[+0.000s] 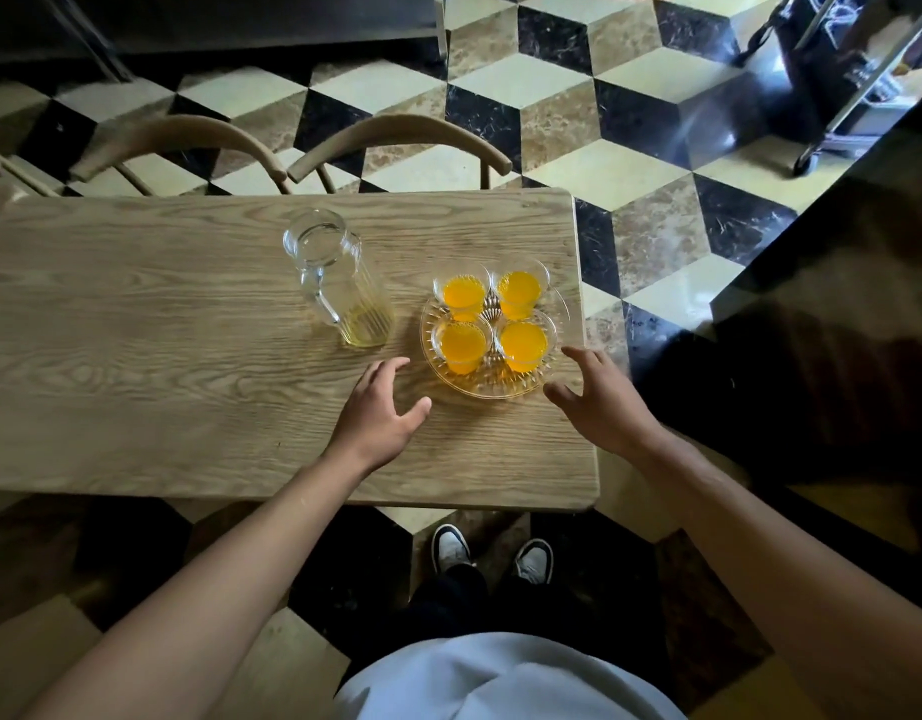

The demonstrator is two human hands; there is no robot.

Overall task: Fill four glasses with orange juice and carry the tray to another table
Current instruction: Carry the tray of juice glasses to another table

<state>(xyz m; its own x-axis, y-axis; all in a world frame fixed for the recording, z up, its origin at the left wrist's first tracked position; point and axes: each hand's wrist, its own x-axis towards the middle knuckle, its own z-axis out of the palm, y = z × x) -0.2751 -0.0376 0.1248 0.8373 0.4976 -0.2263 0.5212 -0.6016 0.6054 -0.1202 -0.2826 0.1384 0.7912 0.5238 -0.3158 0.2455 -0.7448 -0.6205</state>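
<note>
A round cut-glass tray [495, 388] sits near the right end of the wooden table [162, 366]. On it stand several glasses of orange juice [464, 341], packed close together. A clear glass jug [339, 283] stands to the tray's left, almost empty, with a thin yellow film at its bottom. My left hand [380, 407] hovers over the table just left of the tray, fingers spread and relaxed, holding nothing. To the tray's right, my right hand [599, 397] is spread the same way, its fingertips close to the rim and holding nothing.
Two wooden chair backs [396, 142] stand at the table's far side. The floor is a cube-pattern tile [651, 148]. A dark counter [838, 283] runs along the right. A wheeled cart [833, 96] stands at the far right. My shoes [492, 556] are at the table's near edge.
</note>
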